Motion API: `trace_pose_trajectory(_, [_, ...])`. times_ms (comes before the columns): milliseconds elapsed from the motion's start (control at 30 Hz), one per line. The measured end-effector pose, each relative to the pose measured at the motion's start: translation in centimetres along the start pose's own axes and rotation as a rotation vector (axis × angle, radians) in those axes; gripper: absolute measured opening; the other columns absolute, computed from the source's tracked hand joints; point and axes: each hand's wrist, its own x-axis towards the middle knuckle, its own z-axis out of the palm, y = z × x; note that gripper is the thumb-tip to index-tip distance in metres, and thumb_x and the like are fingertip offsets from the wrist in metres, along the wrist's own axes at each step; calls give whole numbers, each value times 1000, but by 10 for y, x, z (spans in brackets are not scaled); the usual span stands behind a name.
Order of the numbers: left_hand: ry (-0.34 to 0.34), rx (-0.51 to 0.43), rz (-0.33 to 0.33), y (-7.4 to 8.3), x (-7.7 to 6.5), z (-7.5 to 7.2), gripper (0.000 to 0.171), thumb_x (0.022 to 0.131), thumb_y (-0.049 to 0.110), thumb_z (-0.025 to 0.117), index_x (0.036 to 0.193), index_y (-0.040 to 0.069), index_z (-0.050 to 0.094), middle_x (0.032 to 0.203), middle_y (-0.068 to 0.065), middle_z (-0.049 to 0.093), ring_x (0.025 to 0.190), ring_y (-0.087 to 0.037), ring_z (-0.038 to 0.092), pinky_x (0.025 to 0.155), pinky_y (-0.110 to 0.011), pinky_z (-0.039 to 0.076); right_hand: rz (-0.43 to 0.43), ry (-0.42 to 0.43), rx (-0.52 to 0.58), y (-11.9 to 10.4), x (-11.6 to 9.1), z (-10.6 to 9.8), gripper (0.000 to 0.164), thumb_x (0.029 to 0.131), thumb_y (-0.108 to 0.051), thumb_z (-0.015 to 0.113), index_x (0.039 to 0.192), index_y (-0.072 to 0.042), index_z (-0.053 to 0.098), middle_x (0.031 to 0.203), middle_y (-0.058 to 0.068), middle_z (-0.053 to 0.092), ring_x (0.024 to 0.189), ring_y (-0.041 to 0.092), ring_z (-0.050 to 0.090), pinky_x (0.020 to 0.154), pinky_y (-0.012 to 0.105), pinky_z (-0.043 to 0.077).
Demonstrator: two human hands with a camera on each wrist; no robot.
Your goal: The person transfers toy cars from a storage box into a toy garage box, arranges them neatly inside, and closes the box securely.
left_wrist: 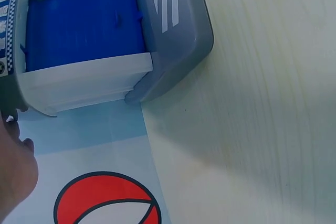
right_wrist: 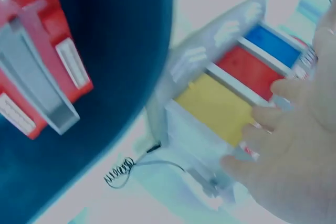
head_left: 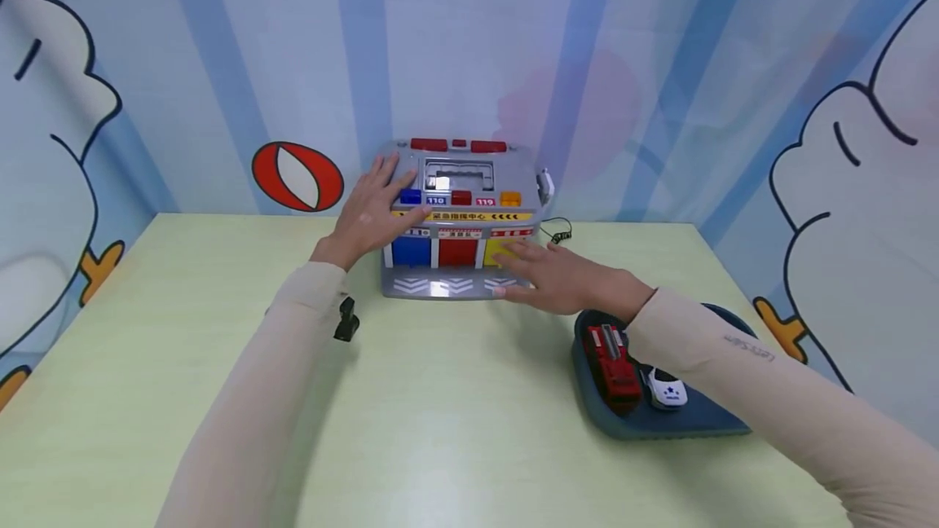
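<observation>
A grey toy rescue garage (head_left: 524,178) stands at the back of the table, with a blue door (left_wrist: 84,30), a red door (head_left: 457,253) and a yellow door (right_wrist: 215,108) along its front. My left hand (head_left: 367,214) rests on the garage's left top edge, fingers spread beside the blue button (head_left: 411,196). Before the yellow door is my right hand (head_left: 561,277), its fingers extended and holding nothing; in the head view the fingertips overlap that door. All three doors appear down.
A dark teal tray (head_left: 623,429) lies front right, partly under my right forearm. In it are a red toy fire engine (head_left: 614,369) and a white toy police car (head_left: 666,389). A black coiled cord (head_left: 559,232) trails from the garage's right side. A printed curtain (head_left: 469,39) hangs behind.
</observation>
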Motion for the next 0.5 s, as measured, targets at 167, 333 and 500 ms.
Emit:
trace_pose_trajectory(167, [-1, 21, 2, 1, 1, -1, 80, 93, 62, 50, 159, 21, 29, 171, -7, 4, 158, -29, -5, 127, -54, 7, 13, 19, 84, 6, -9, -20, 75, 99, -61, 43, 160, -19, 25, 168, 9, 19, 154, 35, 21, 120, 60, 26])
trace_pose_trajectory(333, [6, 12, -11, 1, 0, -1, 80, 93, 62, 50, 158, 22, 29, 171, -5, 3, 158, -28, -5, 127, -54, 8, 6, 110, 160, 13, -10, -40, 69, 102, -55, 42, 156, -12, 35, 159, 13, 40, 144, 35, 41, 117, 58, 34])
trace_pose_trajectory(500, [2, 0, -14, 2, 0, 1, 80, 93, 61, 50, 158, 22, 29, 171, -5, 3, 158, -29, -5, 126, -55, 8, 43, 215, 120, 24, 1, -48, 70, 103, -53, 44, 153, -6, 38, 157, 19, 41, 143, 39, 41, 117, 58, 34])
